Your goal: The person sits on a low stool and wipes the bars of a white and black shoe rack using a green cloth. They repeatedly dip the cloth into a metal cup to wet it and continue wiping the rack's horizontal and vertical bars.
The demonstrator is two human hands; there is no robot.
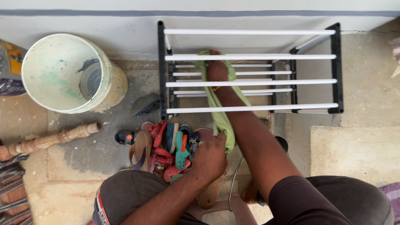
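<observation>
One printed package at the far left edge

A crumpled grey, orange and dark-blue printed bag sits upper left, cut off by the frame.

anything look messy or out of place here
Yes: the shoes lie in a jumbled heap on the floor beside the rack, whose bars hold none. The right hand presses a green cloth on the rack; the left hand grips its end.

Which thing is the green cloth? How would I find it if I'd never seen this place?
Find the black rack with white bars against the wall. The right hand reaches between its bars, pressing the green cloth, which trails down to the left hand. It is the only soft, plain light-green thing, unlike the colourful sandals piled beside it.
</observation>
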